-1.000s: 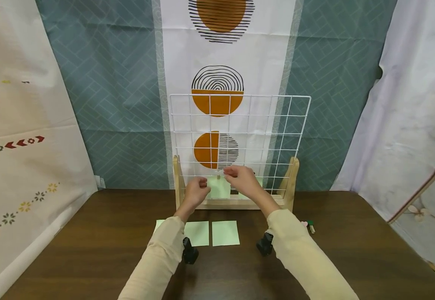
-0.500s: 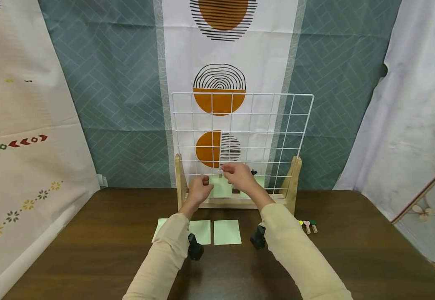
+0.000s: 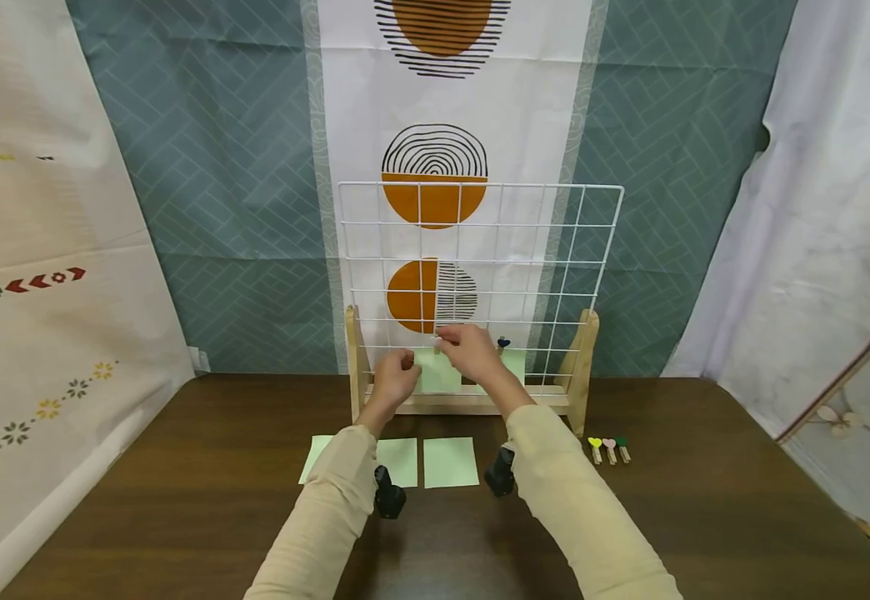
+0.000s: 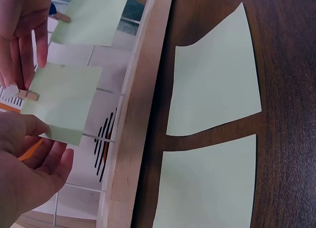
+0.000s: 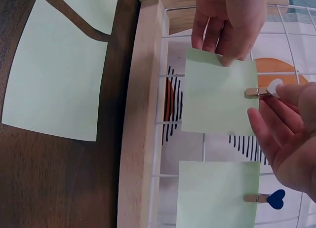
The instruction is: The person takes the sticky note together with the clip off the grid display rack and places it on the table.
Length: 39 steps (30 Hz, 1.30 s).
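Observation:
My left hand (image 3: 395, 379) pinches the side edge of a pale green square of paper (image 5: 219, 95), thumb in front and fingers behind. This sheet lies against the lower part of a white wire grid (image 3: 517, 224). At its top edge, my right hand (image 3: 471, 354) pinches a small wooden clothespin (image 5: 256, 92) by its white heart end, the clip overlapping the paper. To the right, a second green sheet (image 5: 217, 196) hangs on the grid under a clothespin with a dark blue heart (image 5: 275, 199).
Wooden feet (image 3: 583, 367) hold the grid upright on the dark table (image 3: 180, 500). In front lie more green sheets (image 3: 451, 462), one partly behind the left sleeve. Three clothespins with yellow (image 3: 595, 444), pink and green tops lie at the right.
My right hand and forearm have shifted slightly left, bringing the fingertips closer over the clothespin and uncovering the pins on the table. My left hand stays at the paper's edge.

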Each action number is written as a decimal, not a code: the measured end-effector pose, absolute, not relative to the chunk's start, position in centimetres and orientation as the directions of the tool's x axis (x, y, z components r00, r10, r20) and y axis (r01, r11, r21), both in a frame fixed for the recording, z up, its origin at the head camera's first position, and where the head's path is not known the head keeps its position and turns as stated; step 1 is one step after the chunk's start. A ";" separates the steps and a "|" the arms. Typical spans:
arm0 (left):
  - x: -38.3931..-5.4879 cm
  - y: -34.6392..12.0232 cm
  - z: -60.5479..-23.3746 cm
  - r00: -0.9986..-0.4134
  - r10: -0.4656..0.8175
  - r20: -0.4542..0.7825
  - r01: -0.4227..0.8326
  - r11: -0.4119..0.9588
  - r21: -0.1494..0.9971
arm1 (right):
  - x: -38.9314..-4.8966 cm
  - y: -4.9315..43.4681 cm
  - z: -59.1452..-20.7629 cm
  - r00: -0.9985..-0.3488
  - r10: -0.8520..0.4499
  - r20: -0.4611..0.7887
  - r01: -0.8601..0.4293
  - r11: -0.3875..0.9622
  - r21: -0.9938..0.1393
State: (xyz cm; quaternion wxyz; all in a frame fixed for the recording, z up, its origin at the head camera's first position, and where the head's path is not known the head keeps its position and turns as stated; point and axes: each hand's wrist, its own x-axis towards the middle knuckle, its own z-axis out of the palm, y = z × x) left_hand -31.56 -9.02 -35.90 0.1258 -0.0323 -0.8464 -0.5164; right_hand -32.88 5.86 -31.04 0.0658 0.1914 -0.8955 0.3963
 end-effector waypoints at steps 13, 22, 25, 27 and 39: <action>-31.6 -9.0 -35.7 -0.965 -0.083 0.248 0.179 0.483 0.857 | -32.9 5.1 -30.8 -0.908 -0.262 0.327 -0.408 0.728 -0.551; -31.5 -8.9 -35.6 -0.965 -0.090 0.247 0.178 0.469 0.865 | -32.8 5.1 -31.4 -0.895 -0.227 0.383 -0.411 0.752 -0.515; -31.4 -8.9 -35.7 -0.962 -0.090 0.256 0.185 0.475 0.861 | -32.7 5.1 -31.7 -0.891 -0.213 0.400 -0.411 0.752 -0.516; -31.4 -9.0 -35.7 -0.961 -0.093 0.261 0.188 0.476 0.859 | -32.8 5.0 -31.9 -0.887 -0.209 0.412 -0.417 0.749 -0.516; -31.6 -8.9 -35.7 -0.954 -0.104 0.280 0.196 0.490 0.849 | -33.0 5.2 -32.3 -0.858 -0.182 0.480 -0.441 0.741 -0.507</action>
